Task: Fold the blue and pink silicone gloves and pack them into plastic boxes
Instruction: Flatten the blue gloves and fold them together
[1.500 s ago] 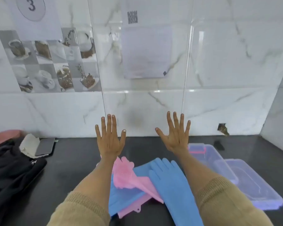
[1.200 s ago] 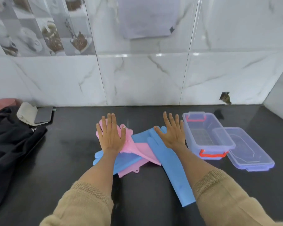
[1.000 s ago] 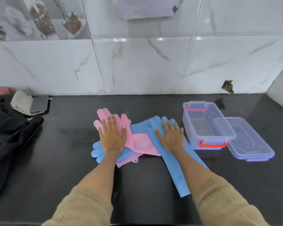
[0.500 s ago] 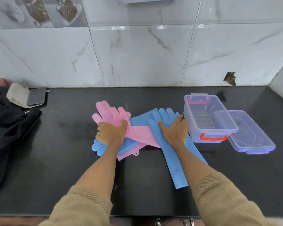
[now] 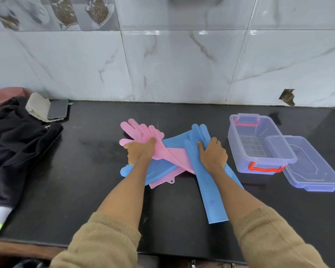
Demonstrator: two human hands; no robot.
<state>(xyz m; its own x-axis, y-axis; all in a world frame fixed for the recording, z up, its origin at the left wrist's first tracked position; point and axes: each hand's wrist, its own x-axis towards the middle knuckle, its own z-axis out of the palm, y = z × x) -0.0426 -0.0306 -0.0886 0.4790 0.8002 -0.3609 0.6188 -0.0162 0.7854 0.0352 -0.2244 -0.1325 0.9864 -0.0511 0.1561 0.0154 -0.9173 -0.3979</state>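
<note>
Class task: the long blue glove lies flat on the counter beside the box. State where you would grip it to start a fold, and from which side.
Grip the long blue glove at its open cuff end, the straight edge nearest the person, from above. That end lies flat and free of the pink glove, while the right hand already grips the palm.

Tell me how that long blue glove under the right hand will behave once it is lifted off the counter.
Probably floppy: the long blue glove lies flat and thin on the counter, so its cuff would likely droop. Probably light, as a thin sheet. Perhaps grippy rather than slippery, since the right hand bunches its finger end under curled fingers; that is a guess.
</note>
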